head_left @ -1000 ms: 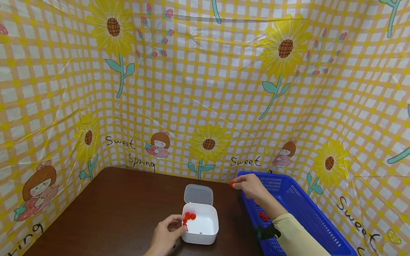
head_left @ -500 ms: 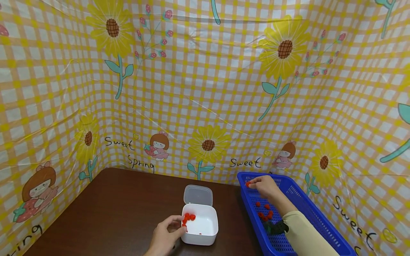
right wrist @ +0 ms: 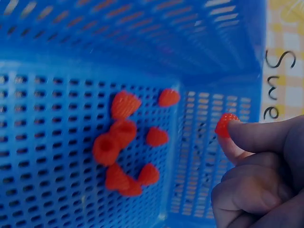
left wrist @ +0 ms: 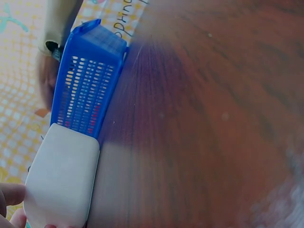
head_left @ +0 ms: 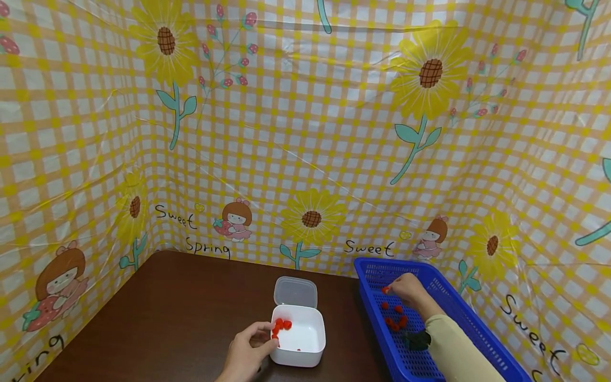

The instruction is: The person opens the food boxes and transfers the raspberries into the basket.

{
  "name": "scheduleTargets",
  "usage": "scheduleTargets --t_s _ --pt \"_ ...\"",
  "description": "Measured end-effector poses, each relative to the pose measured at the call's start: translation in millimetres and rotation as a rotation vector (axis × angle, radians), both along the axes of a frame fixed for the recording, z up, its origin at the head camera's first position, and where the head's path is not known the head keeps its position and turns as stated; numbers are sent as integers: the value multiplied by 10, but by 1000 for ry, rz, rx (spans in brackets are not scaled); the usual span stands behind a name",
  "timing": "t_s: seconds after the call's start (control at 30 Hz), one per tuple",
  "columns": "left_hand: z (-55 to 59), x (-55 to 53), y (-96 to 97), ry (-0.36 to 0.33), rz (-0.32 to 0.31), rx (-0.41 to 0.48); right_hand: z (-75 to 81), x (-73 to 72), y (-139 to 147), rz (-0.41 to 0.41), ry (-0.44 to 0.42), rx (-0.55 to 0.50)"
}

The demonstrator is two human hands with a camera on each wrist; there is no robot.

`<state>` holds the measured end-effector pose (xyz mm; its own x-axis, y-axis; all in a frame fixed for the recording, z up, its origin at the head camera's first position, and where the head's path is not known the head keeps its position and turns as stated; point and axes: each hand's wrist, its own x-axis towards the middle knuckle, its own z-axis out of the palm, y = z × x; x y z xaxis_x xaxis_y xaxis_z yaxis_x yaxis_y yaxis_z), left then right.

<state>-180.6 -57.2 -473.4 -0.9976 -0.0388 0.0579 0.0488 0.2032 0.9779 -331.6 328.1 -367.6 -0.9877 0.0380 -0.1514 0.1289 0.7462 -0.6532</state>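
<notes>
My right hand pinches a red raspberry between thumb and forefinger, over the far end of the blue basket. Beneath it, several more raspberries lie loose on the basket's perforated floor; some show a hollow end. My left hand holds the left side of a white square container, thumb and fingertips at its rim. Several raspberries sit along the container's left inner wall, and a tiny red bit lies near its front. In the left wrist view, the container's outer wall hides what is inside.
A translucent lid lies just behind the container. The dark brown table reaches left and back to a checked, sunflower-printed cloth that forms walls around it. The basket's raised walls stand right of the container.
The right hand has moved with its raspberry from beyond the basket's left rim, rightward and nearer, over the inside of the basket. The left hand and container have stayed put.
</notes>
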Motion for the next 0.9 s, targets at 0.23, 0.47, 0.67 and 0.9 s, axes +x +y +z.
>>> scheduleTargets --t_s 0.23,0.47,0.67,0.9 --pt "-10 4 3 16 3 -11 -114 -28 157 -35 -26 37" --pt "-28 24 26 20 12 -5 -63 5 110 -6 -27 5" --pt "-73 64 95 37 31 -7 42 71 -61 94 32 -52" --pt "-68 158 141 51 40 -4 239 261 -366 160 56 -81"
